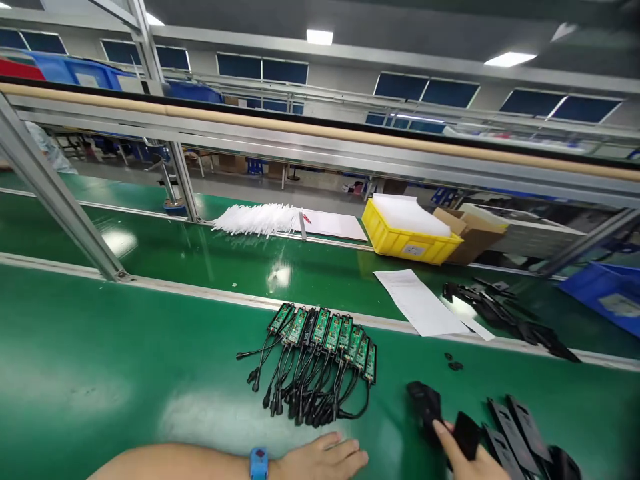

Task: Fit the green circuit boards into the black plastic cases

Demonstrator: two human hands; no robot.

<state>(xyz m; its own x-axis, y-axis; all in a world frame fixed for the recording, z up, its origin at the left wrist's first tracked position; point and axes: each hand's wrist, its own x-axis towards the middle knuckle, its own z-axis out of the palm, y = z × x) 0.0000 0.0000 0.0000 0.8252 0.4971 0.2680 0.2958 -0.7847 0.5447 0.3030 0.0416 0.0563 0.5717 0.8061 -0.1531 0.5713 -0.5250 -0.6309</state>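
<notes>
My left hand (323, 460), with a blue band at the wrist, lies over the green bench top (125, 373), fingers stretched out and holding nothing. Just beyond it is a row of green circuit boards (320, 327) in black housings, their black cables (315, 393) with connector ends bunched toward me. At the lower right, my right hand (465, 457) is closed on a black plastic part (467, 433), somewhat blurred. Another dark piece (424, 403) extends from its fingertips; whether the two are joined I cannot tell. Several long black housings (517, 430) lie to its right.
A few small black pieces (454, 363) lie beyond my right hand. White paper (420, 303), black parts (505, 310) and a blue bin (610, 293) are on the right. Farther back stand a yellow crate (410, 240) and white strips (257, 219). A metal frame post (55, 187) rises at left.
</notes>
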